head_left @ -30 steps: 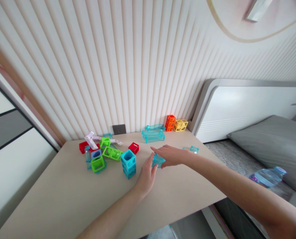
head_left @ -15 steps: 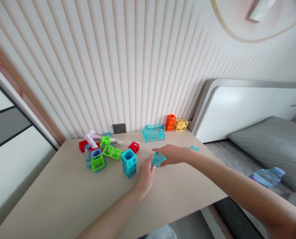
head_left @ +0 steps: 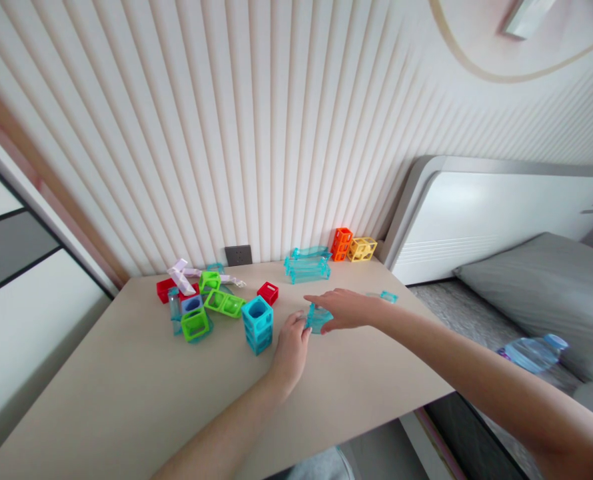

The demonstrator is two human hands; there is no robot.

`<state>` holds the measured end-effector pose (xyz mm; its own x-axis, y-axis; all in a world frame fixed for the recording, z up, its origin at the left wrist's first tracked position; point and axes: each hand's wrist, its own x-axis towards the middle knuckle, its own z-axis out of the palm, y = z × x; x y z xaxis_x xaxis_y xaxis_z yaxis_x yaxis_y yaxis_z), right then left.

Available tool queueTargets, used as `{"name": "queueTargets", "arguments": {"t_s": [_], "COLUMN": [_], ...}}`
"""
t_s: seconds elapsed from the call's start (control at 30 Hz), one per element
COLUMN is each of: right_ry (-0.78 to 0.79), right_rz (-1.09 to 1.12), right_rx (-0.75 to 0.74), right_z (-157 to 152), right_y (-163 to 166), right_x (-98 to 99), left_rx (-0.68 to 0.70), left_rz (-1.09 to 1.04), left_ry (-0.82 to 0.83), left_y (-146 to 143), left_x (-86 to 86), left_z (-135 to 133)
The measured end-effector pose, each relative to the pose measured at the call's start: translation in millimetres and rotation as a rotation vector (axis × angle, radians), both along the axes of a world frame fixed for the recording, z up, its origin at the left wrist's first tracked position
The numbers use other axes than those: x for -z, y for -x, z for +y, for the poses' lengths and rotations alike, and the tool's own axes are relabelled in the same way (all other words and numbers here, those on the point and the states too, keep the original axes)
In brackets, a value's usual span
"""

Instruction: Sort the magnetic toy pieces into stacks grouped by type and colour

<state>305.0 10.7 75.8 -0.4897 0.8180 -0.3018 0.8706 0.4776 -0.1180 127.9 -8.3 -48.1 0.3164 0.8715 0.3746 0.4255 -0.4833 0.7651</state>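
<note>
My right hand [head_left: 345, 309] reaches over the beige table [head_left: 126, 393] and grips a small clear teal block [head_left: 318, 319] just above the tabletop. My left hand [head_left: 290, 348] sits right beside it, fingertips touching the same block's left side. A blue cube stack [head_left: 257, 324] stands just left of my left hand. Another small teal piece [head_left: 388, 297] lies behind my right forearm.
A pile of green, red, white and blue blocks [head_left: 199, 303] lies at the table's back left. Long clear teal pieces [head_left: 307, 265], an orange cube [head_left: 341, 245] and a yellow cube [head_left: 361, 249] stand by the ribbed wall. A bed and a water bottle [head_left: 534, 353] are at right.
The right hand has lifted the teal block slightly off the table, and my left hand has moved up so its fingers meet the block. The view shifted slightly.
</note>
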Motion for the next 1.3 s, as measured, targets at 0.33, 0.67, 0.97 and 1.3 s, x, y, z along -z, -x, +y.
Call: {"name": "queueTargets", "arguments": {"t_s": [0.33, 0.67, 0.97, 1.3], "right_ry": [-0.009, -0.006, -0.269, -0.387], "right_rz": [-0.006, 0.098, 0.726, 1.019], "right_rx": [-0.003, -0.041, 0.478, 0.769], "right_z": [-0.8, -1.4, -19.7, -47.0], "right_y": [-2.5, -5.9, -69.2, -49.3], "right_x": [1.9, -3.0, 26.4, 120.1], "left_rx": [-0.012, -0.027, -0.029, -0.038], "left_rz": [0.001, -0.017, -0.028, 0.029], "left_ry": [-0.002, -0.033, -0.035, -0.067], "left_y": [0.4, -0.2, 2.4, 4.3], "left_x": [-3.8, 0.2, 0.9, 3.3], "left_z": [-2.1, -2.6, -3.9, -4.4]}}
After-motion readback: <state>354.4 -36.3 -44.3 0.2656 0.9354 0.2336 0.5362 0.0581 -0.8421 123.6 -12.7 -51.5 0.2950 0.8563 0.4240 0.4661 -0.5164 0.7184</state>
